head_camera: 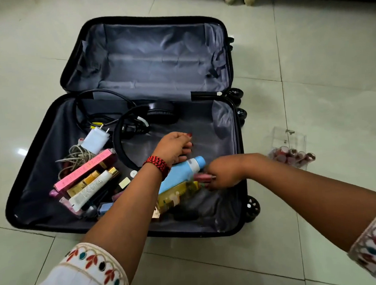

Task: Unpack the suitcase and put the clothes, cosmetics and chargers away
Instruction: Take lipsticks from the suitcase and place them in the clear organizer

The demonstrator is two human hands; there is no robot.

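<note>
An open suitcase [203, 123] lies flat on a tiled floor, seen from above, with a person's two bare forearms reaching into it.

The right hand [224, 173] pinches a small pink tube [204, 176], probably a lip gloss, low over the near half's lining. Touching that grip on its left lie a blue bottle [182, 171] and a yellow bottle [177, 196]. The left hand [174, 147] hovers just above and to the left of the grip, over the blue bottle. Its fingers are curled downward, and whether they hold anything cannot be told.

Further left of the grip sit a pink box [84, 169], a white tube [90, 190] and other small cosmetics. Beyond them are a white charger [96, 138], a coiled cable [76, 155] and black headphones [158, 113]. The far half [150, 60] shows only bare lining.

To the right of the grip, outside the case on the floor, stands a clear organiser [293, 139] with several lipsticks [292, 155] in it.

No clothes are visible, so that part seems finished. The cosmetics appear only just begun, and the chargers look untouched. Most of the small items are still to move.
</note>
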